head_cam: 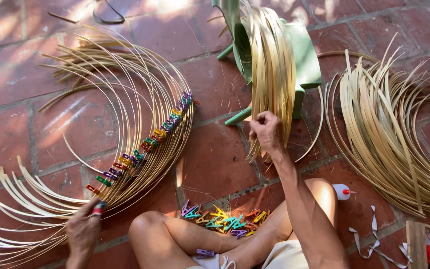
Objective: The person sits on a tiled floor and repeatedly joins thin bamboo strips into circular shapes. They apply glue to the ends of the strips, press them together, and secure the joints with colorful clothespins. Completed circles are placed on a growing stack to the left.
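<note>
Nearest the camera are the person's bare knees (160, 231), folded over a red tiled floor (215, 164), with a small heap of coloured clips (222, 219) lying between the legs. At near left, the left hand (83, 231) has its fingers pinched together on the near end of a fan of curved bamboo strips (140, 99), where a red clip (97, 209) sits at the fingertips. A row of coloured pegs (143, 144) runs along that fan, from the hand up toward the far right of the arc. The strips spread in wide hoops across the left half of the floor.

The right hand (266, 130) reaches farther out, to the middle of the scene, its fingers closed around a few strips from a hanging bundle of bamboo slivers (273, 69). That bundle is draped over a green stool (302, 60), which stands on the far side of the tiles. To the right lies a loose pile of pale strips (384, 129), well apart from both hands. A small white bottle with a red tip (343, 191) rests just beside the right knee.
</note>
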Available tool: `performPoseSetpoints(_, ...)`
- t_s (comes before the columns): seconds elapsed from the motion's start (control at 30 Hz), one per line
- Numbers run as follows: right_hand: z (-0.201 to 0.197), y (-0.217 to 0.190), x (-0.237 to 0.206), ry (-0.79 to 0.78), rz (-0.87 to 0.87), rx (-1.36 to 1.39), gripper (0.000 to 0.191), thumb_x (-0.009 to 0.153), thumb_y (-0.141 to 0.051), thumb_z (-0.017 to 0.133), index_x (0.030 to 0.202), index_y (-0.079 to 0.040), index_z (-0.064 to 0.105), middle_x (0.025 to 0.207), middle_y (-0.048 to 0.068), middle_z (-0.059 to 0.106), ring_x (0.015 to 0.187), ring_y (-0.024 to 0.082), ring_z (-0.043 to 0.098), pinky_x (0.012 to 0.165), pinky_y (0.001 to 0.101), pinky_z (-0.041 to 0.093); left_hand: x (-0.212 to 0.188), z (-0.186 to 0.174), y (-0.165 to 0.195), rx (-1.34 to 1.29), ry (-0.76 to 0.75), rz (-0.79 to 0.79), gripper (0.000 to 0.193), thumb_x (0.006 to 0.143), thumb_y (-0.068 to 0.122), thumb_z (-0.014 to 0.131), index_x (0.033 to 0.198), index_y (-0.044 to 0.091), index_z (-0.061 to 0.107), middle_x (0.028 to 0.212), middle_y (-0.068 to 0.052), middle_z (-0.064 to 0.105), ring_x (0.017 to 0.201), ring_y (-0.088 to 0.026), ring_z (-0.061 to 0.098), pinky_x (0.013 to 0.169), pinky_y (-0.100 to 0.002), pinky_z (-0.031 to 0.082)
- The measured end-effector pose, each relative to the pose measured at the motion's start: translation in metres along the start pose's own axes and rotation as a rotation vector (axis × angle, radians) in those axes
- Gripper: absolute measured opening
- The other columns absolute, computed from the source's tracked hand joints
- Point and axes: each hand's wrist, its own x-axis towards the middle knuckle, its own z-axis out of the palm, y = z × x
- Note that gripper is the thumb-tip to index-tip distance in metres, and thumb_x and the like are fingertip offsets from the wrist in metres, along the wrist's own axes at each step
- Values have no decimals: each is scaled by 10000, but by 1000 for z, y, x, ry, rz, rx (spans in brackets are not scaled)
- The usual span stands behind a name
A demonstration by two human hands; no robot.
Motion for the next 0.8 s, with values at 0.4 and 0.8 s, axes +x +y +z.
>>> performPoseSetpoints(0.4,-13,-31,-225,-329,-380,-75,102,911,-34,669,906,-29,567,829,133,633,730,299,664,605,400,534,-20,38,358,-1263,-675,0,342,1031,222,599,1300,22,530,1010,-130,687,876,-270,662,699,-369,533)
performPoseSetpoints(0.8,-11,53,-235,-396,-600,-64,135,916,-91,603,1039,-44,633,1024,148,673,892,330,689,762,391,560,98,-134,432,-1483,-433,230,261,1101,293,600,1257,88,641,879,-116,626,678,-207,563,610,-335,451)
